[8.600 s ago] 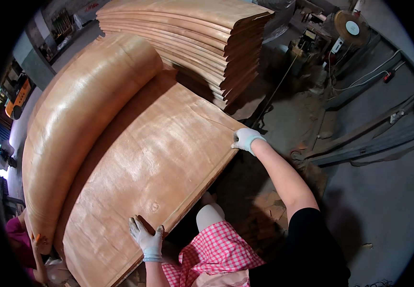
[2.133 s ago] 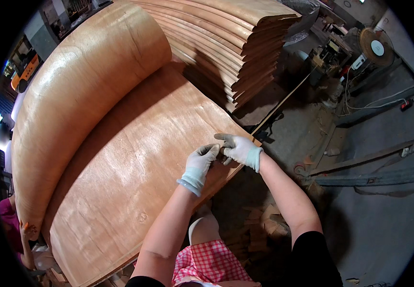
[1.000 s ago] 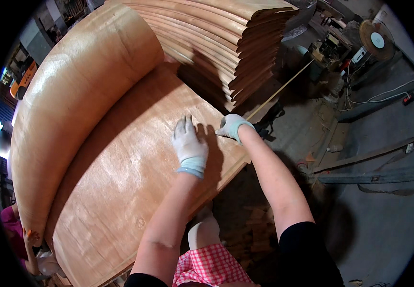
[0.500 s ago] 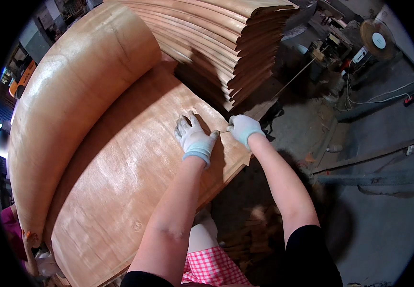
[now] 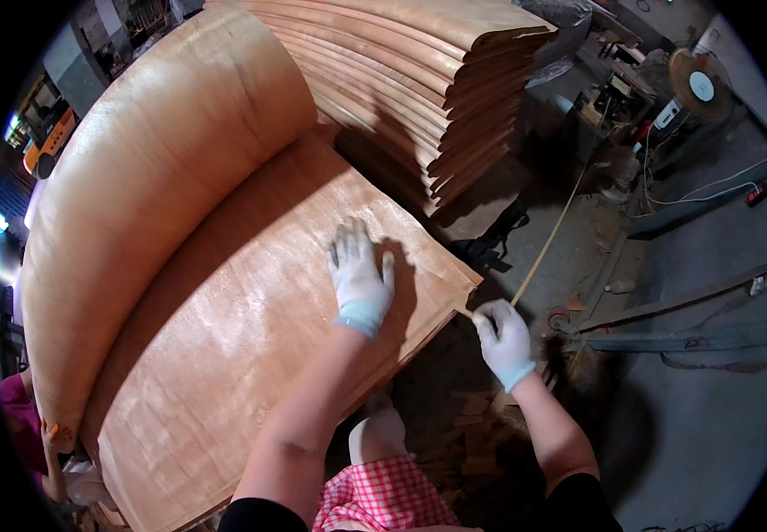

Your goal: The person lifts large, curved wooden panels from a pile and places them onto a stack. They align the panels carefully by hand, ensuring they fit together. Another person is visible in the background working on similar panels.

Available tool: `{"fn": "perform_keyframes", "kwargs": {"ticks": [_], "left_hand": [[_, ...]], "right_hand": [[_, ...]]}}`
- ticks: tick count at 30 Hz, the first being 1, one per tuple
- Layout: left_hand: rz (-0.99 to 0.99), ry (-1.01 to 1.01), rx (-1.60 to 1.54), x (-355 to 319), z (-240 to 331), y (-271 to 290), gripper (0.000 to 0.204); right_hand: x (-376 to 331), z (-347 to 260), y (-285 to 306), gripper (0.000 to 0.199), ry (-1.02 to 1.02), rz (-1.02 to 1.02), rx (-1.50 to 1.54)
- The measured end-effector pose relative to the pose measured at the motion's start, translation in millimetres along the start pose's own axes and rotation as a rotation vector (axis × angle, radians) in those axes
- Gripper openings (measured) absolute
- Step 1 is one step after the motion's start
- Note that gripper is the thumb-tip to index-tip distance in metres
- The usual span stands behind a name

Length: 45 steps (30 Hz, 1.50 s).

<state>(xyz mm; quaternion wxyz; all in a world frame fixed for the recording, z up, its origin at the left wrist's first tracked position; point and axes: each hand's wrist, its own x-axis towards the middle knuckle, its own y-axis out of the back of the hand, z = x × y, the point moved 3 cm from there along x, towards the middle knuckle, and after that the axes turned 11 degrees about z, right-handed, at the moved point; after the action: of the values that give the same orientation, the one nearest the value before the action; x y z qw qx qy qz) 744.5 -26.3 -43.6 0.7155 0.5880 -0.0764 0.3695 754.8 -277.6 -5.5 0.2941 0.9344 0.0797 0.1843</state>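
Note:
A large, thin wood veneer sheet [image 5: 224, 310] lies in front of me, its far left part curled over in a big roll. My left hand [image 5: 361, 273], in a white glove with a pale blue cuff, rests flat on the sheet with fingers stretched out. Just off the sheet's right corner, my gloved right hand [image 5: 503, 341] pinches a narrow tan strip of tape [image 5: 546, 246]. A short end of it pokes out from the fingers toward the sheet's edge. Beyond the hand, the strip runs up to a bench device at the far right.
Behind the sheet rises a stack of folded veneer [image 5: 454, 106]. A brown tape roll [image 5: 701, 86] stands at the far right near cables. Wood scraps [image 5: 481, 434] litter the floor below. At the left edge, another person's hand [image 5: 59, 436] touches the curled veneer.
My right hand has moved from the sheet's right edge toward me and right, off its corner, drawing the tape strip along. My left hand stays on the sheet, its fingers straighter.

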Motion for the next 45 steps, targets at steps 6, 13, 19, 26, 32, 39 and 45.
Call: {"fn": "perform_keyframes", "kwargs": {"ticks": [6, 13, 19, 26, 32, 39, 45], "left_hand": [[-0.246, 0.010, -0.280, -28.9, -14.9, 52.5, 0.055], [-0.334, 0.775, -1.185, -188.8, -51.8, 235.0, 0.050], [0.166, 1.264, -1.228, -270.0, -62.2, 336.5, 0.021], [0.270, 1.113, -0.937, -348.7, -104.8, 411.3, 0.015], [0.433, 0.859, -0.668, -379.7, -127.9, 456.2, 0.006], [0.628, 0.875, -0.495, -417.1, -181.7, 490.4, 0.008], [0.704, 1.072, -0.106, -476.1, -305.9, 528.8, 0.022]], "right_hand": [[-69.8, -52.9, -2.5, 0.023, 0.059, -0.162, 0.140], [-131.0, -150.7, -46.6, 0.016, 0.211, -0.389, 0.398], [-225.5, -230.2, -74.9, 0.014, 0.215, -0.679, 0.598], [-310.4, -297.5, -88.6, 0.020, 0.311, -0.842, 0.483], [-347.6, -328.4, -101.9, 0.011, 0.317, -0.944, 0.373], [-324.1, -340.3, -111.1, 0.020, 0.379, -1.156, 0.004], [-255.6, -302.3, -128.2, 0.017, 0.051, -1.244, -0.031]]}}
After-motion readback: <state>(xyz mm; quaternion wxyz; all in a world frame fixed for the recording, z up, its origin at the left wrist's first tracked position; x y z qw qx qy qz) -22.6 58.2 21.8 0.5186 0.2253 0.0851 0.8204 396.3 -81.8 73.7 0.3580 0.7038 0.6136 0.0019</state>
